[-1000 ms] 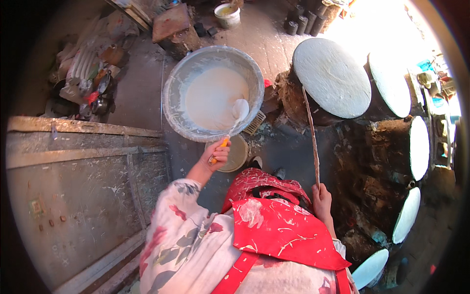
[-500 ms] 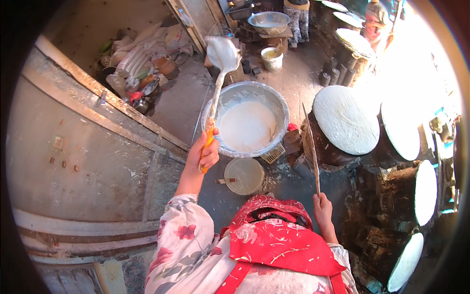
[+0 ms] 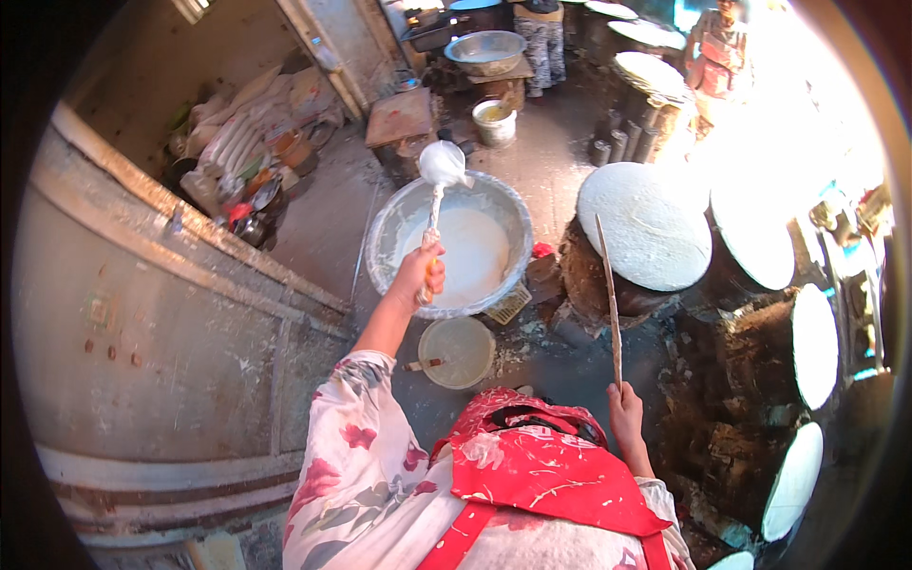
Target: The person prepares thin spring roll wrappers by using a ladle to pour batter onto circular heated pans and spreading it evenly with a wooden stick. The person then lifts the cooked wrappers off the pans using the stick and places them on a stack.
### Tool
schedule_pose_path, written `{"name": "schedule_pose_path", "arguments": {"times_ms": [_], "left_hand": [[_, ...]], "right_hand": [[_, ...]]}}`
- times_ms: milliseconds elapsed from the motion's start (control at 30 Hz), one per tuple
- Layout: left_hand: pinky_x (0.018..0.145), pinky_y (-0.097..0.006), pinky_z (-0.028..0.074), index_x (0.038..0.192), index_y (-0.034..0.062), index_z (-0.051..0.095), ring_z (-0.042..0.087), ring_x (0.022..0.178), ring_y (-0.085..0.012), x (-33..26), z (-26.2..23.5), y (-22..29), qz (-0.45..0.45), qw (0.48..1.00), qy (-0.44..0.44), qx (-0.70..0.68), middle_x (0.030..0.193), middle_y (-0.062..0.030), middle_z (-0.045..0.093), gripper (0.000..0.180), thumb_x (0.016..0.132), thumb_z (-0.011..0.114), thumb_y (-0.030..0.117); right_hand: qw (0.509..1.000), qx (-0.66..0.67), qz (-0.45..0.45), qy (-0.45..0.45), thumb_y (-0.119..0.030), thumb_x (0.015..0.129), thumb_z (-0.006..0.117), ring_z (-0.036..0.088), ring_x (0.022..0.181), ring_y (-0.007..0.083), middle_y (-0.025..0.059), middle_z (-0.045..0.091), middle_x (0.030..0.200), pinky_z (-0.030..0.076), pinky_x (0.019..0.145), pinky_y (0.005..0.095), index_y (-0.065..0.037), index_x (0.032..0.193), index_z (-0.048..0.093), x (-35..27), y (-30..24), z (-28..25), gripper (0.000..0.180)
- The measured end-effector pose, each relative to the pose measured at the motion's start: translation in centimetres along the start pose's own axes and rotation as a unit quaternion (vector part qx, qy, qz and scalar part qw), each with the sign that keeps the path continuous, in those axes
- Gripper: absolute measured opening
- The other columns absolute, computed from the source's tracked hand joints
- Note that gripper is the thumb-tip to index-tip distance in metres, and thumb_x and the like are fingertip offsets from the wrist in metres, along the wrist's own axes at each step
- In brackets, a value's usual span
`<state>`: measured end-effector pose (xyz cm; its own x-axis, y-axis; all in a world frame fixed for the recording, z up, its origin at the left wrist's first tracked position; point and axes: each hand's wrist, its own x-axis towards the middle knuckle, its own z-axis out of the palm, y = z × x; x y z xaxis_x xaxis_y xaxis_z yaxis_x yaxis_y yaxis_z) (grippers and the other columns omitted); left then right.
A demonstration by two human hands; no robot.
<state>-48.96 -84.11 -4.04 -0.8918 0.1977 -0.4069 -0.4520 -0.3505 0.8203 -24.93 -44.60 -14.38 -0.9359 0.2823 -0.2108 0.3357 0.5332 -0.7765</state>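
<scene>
My left hand (image 3: 418, 275) is closed around the handle of a ladle (image 3: 443, 164), which is coated in white. Its round bowl hangs by the far rim of a big grey basin (image 3: 520, 204), and white liquid (image 3: 464, 249) fills the lower part of that basin. Off to the right, my right hand (image 3: 627, 418) grips the near end of a long, thin wooden stick (image 3: 612, 306). The stick points away from me, its far end close to a round drum-like stand with a white top (image 3: 646, 228). Neither hand touches the basin.
A round pale lid or tub (image 3: 458, 353) lies just nearer than the basin. More white-topped round stands (image 3: 814, 347) curve along the right. Farther off are a white bucket (image 3: 494, 123), another basin (image 3: 485, 52) and two people. A wall (image 3: 171, 323) runs along the left.
My left hand has moved the ladle lower and nearer the basin, its bowl turning as it comes down. My right hand still holds the stick. The whole view has shifted slightly.
</scene>
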Motion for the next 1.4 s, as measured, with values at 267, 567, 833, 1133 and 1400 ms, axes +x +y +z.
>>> {"name": "schedule_pose_path", "arguments": {"times_ms": [267,567,833,1133,1400], "left_hand": [[0.041,-0.023,0.038,0.109,-0.0048,0.045,0.043,0.041,-0.0064,3.0,6.7,6.3,-0.219,0.843,-0.297,-0.392,0.059,0.0018,0.041,0.032,0.101,0.038,0.025],[0.036,-0.021,0.037,0.118,-0.0024,0.048,0.04,0.039,-0.0049,2.3,11.9,7.2,-0.198,0.951,-0.207,-0.12,0.061,0.0024,0.04,0.034,0.099,0.04,0.025],[0.037,-0.021,0.037,0.123,-0.0049,0.045,0.042,0.04,-0.0055,5.1,21.0,3.3,-0.324,0.893,-0.292,-0.112,0.065,0.0013,0.043,0.036,0.1,0.038,0.022],[0.04,-0.023,0.038,0.127,-0.0056,0.039,0.043,0.042,-0.0065,5.4,37.2,-3.9,-0.434,0.81,-0.388,-0.075,0.067,0.0002,0.043,0.038,0.1,0.035,0.021],[0.042,-0.024,0.038,0.132,-0.0043,0.035,0.043,0.043,-0.0076,3.8,52.5,-12.9,-0.515,0.768,-0.372,-0.082,0.068,-0.0004,0.043,0.042,0.101,0.031,0.023]], "right_hand": [[0.993,0.032,0.078,0.078,-0.031,0.094,0.05,0.057,0.06,0.0318,0.0169,0.056,0.065,0.043,0.058,0.0408,-0.002,0.084,0.054,-1.0,-0.5,-0.8,0.031],[0.979,0.042,0.16,0.116,-0.044,0.094,0.043,0.061,0.082,0.039,0.0181,0.064,0.081,0.046,0.072,0.0467,-0.007,0.094,0.059,-2.9,-1.3,-0.7,0.041],[0.941,0.079,0.241,0.223,-0.045,0.093,0.045,0.062,0.081,0.0356,0.0171,0.064,0.081,0.046,0.07,0.044,-0.005,0.095,0.06,-4.8,0.5,-2.6,0.043],[0.844,0.007,0.247,0.476,-0.038,0.089,0.056,0.061,0.065,0.0376,0.0177,0.06,0.066,0.045,0.057,0.0463,-0.005,0.081,0.055,-5.3,11.4,-15.3,0.034],[0.743,-0.135,0.298,0.584,-0.026,0.09,0.052,0.06,0.077,0.0422,0.0214,0.063,0.077,0.048,0.068,0.0491,-0.007,0.093,0.061,-3.9,30.4,-43.2,0.021]]}}
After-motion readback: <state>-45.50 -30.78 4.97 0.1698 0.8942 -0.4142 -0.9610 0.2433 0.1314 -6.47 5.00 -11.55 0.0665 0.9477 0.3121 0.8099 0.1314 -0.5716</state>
